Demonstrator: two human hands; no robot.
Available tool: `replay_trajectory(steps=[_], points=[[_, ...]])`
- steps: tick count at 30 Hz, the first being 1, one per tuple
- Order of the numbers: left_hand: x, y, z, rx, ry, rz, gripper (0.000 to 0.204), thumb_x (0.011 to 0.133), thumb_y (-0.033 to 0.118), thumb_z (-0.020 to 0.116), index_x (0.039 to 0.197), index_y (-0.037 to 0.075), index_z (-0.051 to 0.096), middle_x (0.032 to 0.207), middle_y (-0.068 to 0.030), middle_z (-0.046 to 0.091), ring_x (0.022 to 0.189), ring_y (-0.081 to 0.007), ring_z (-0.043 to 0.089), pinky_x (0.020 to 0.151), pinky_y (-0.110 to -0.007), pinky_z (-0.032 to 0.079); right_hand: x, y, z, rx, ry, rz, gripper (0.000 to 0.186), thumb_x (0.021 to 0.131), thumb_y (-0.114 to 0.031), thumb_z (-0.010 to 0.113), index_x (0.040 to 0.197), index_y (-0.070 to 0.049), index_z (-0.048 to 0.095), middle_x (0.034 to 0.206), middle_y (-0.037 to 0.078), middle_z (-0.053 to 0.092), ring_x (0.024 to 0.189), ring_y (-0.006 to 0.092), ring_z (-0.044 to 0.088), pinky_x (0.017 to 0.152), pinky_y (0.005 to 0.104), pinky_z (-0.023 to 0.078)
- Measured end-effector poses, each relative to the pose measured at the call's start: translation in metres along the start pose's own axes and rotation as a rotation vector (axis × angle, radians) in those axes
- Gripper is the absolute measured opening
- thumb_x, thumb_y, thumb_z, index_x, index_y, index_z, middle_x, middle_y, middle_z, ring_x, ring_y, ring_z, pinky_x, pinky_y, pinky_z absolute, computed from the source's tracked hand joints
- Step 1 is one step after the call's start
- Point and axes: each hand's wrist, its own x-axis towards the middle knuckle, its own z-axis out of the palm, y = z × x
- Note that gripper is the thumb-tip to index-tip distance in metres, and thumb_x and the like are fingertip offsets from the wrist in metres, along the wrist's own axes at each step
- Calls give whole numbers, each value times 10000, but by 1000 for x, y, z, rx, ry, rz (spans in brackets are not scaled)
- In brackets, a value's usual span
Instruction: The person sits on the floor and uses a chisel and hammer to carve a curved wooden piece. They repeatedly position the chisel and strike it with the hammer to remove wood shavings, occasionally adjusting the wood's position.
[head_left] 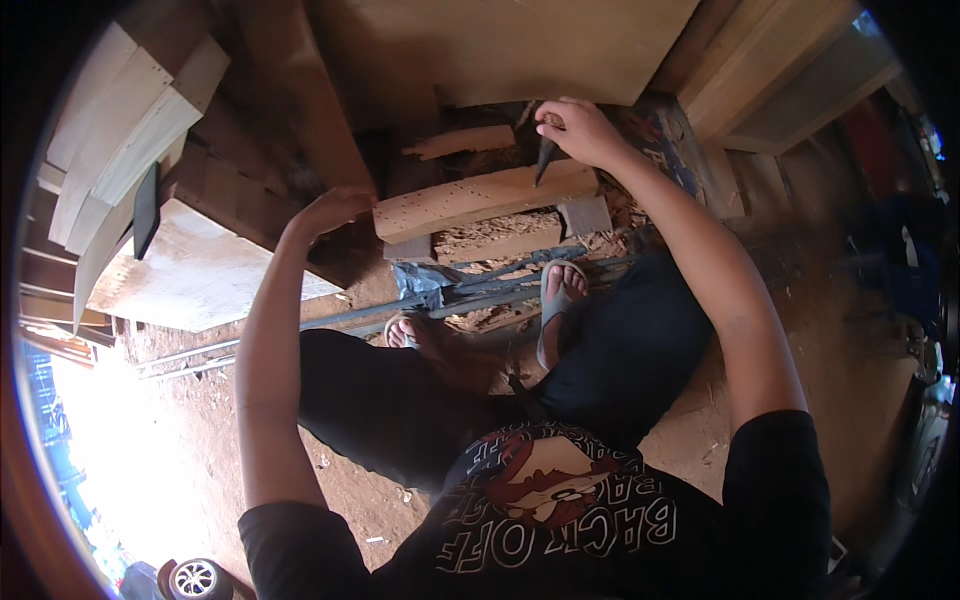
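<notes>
A long, slightly curved wooden piece lies crosswise in front of me, its top dotted with rows of small dark marks. My right hand is closed around a dark pointed tool that resembles an awl. The tool slants down, its tip at the right part of the wooden piece. At the left end of that piece is my left hand, apparently touching it; shade and blur hide how its fingers are set. Light wooden supports show under the piece.
A broken wood strip lies just beyond. Wood shavings and dark plastic are scattered near my sandalled feet. A large pale panel and stacked boards stand at left. A wide board is at the far side.
</notes>
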Motion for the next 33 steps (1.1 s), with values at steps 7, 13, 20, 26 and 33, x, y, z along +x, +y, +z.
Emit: replay_trajectory(steps=[7, 13, 20, 26, 33], points=[[2, 5, -4, 119, -57, 5, 381, 1035, 369, 588, 1213, 54, 707, 1033, -67, 722, 849, -173, 600, 822, -340, 523, 3, -17, 4, 90, 4, -198, 245, 929, -250, 753, 1093, -69, 735, 974, 137, 714, 927, 325, 693, 838, 426, 544], [12, -1, -5, 212, -82, 72, 396, 1055, 372, 583, 1229, 30, 679, 1033, -107, 712, 856, -196, 621, 834, -348, 527, 8, -28, 19, 27, -44, -242, 268, 919, -294, 761, 1097, -95, 743, 1010, 104, 726, 972, 310, 699, 838, 441, 550], [5, 7, -2, 318, -81, 57, 572, 1021, 455, 617, 1371, 4, 644, 1403, -235, 646, 1351, -367, 576, 1147, -399, 419, 2, -28, 22, 42, -45, -266, 239, 912, -243, 777, 1070, -66, 750, 1002, 125, 737, 921, 321, 715, 828, 428, 564], [7, 22, -2, 202, -59, -51, 747, 1013, 534, 615, 1467, -56, 549, 1494, -252, 577, 1417, -356, 531, 1193, -382, 389, -4, -35, 16, 83, -56, -316, 238, 919, -191, 773, 1090, -28, 742, 1034, 138, 743, 925, 313, 721, 834, 414, 568], [11, 24, 2, 217, -29, -37, 706, 1017, 509, 627, 1483, -16, 545, 1466, -221, 611, 1388, -335, 561, 1173, -375, 410, -3, -39, 17, 90, -44, -346, 248, 925, -181, 763, 1106, -13, 736, 1059, 144, 743, 951, 326, 721, 858, 422, 568]])
